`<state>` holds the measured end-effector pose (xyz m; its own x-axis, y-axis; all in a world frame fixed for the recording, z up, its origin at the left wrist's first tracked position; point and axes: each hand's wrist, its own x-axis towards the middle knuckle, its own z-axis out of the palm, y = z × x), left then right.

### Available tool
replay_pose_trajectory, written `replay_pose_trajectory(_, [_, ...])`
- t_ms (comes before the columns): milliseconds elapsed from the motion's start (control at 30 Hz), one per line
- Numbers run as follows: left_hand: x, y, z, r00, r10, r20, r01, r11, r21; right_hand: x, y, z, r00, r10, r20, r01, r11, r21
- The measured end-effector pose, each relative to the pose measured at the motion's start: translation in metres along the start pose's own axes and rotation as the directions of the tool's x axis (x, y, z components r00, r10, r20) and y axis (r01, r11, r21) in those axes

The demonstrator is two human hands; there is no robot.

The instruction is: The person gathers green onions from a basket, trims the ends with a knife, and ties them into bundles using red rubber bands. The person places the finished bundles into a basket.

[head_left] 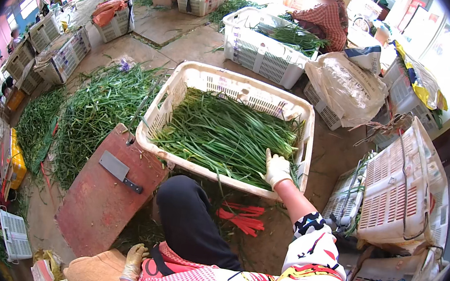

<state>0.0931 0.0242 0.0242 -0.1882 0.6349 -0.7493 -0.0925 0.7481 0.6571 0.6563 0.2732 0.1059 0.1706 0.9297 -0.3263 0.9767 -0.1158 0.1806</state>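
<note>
A white plastic crate (232, 74) stands before me, holding long green leafy stalks (225, 134), likely garlic chives, laid mostly lengthwise. My right hand (276, 169), in a pale glove, reaches over the crate's near right part and touches the stalks, with thumb and index finger spread. My left hand (135, 261), in a yellowish glove, rests low by my lap beside a tan cushion (95, 271); its fingers are partly curled, and whether they hold anything is unclear. A cleaver (115, 167) with a black handle lies on a reddish board (108, 198) left of my knee.
Loose greens (103, 114) lie heaped on the floor at the left. Red strips (243, 217) lie below the crate. Another crate of greens (263, 57) stands beyond, beside a person in a checked shirt (325, 23). Stacked white crates (398, 193) crowd the right side.
</note>
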Motion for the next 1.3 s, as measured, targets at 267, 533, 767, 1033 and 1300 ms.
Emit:
replay_pose_trajectory(267, [0.008, 0.075, 0.01, 0.957, 0.283, 0.07, -0.291, 0.941, 0.174, 0.024, 0.03, 0.01, 0.997, -0.068, 0.024, 0.061, 0.974, 0.22])
replay_pose_trajectory(533, [-0.031, 0.244, 0.054, 0.711, 0.687, 0.147, -0.701, 0.708, 0.083, 0.024, 0.027, -0.026, 0.961, -0.185, 0.207, 0.142, 0.968, 0.209])
replay_pose_trajectory(767, [-0.073, 0.316, 0.183, 0.592, 0.713, 0.376, -0.773, 0.634, 0.016, 0.022, 0.038, -0.006, 0.97, -0.218, 0.109, 0.169, 0.922, 0.348])
replay_pose_trajectory(1033, [-0.049, 0.275, 0.313, 0.596, 0.406, 0.693, -0.527, 0.849, -0.044, 0.044, 0.05, -0.065, 0.883, -0.318, 0.345, 0.083, 0.829, 0.553])
replay_pose_trajectory(1300, [-0.014, 0.197, 0.385, 0.633, -0.136, 0.762, 0.392, 0.905, -0.164, -0.071, -0.023, -0.075, 0.932, -0.333, -0.147, 0.36, 0.901, 0.243])
